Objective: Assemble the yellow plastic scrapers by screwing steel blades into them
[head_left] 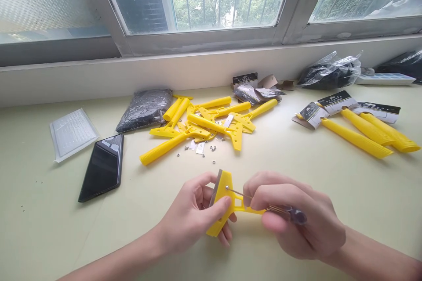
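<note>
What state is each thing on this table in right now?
yellow scraper: held in left hand, blade fitted
screwdriver: gripped by right hand, tip on the scraper's screw
pile of scraper parts: loose, unassembled
packaged scrapers: lying with cards on their heads
phone: screen dark, lying flat
black bag: closed

Small assembly and packing bench, set against a windowsill. Evidence: pale green table (296, 153) with a pile of loose yellow scraper parts (204, 125), scattered nuts (204, 151), finished scrapers with printed cards (359, 125), bagged stock (329, 72).
</note>
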Demonstrator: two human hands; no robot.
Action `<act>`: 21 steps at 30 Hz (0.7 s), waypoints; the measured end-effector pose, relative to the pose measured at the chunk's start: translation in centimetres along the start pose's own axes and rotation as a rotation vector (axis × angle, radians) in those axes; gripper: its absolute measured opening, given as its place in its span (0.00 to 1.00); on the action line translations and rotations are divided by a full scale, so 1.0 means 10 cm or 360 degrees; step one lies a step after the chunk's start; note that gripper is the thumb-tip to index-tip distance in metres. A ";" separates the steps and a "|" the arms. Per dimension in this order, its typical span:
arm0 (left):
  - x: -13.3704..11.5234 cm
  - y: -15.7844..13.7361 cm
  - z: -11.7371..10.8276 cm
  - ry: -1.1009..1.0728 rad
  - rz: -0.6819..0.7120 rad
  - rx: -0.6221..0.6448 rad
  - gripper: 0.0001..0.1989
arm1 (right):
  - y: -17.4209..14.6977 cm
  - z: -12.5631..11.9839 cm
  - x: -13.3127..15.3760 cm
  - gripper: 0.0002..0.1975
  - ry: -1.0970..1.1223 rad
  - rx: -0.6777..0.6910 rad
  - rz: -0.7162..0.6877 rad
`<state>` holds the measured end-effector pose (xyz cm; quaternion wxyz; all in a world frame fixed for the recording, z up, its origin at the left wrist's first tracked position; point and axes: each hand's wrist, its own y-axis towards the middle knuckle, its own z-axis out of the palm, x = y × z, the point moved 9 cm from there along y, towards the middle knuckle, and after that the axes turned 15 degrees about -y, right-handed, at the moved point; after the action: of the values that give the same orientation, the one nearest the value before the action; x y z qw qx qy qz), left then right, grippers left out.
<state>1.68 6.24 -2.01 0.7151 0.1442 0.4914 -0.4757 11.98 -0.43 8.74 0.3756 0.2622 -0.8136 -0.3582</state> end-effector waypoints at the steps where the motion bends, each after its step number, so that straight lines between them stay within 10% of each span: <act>1: 0.00 0.00 0.00 0.0005 0.0002 0.0002 0.14 | 0.01 -0.01 0.02 0.07 -0.0024 0.0001 -0.0003; 12: -0.01 0.00 -0.03 -0.0034 -0.0021 -0.0026 0.15 | 0.34 0.14 -0.06 0.18 0.0316 0.0033 0.0266; 21: -0.10 0.04 -0.25 -0.0105 0.0173 -0.0242 0.19 | 0.79 0.56 -0.38 0.19 0.0495 0.0553 0.0571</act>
<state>0.53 8.60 -2.48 0.7646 0.1003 0.4938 -0.4019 8.49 9.10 10.72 0.5026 0.2262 -0.8288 -0.0970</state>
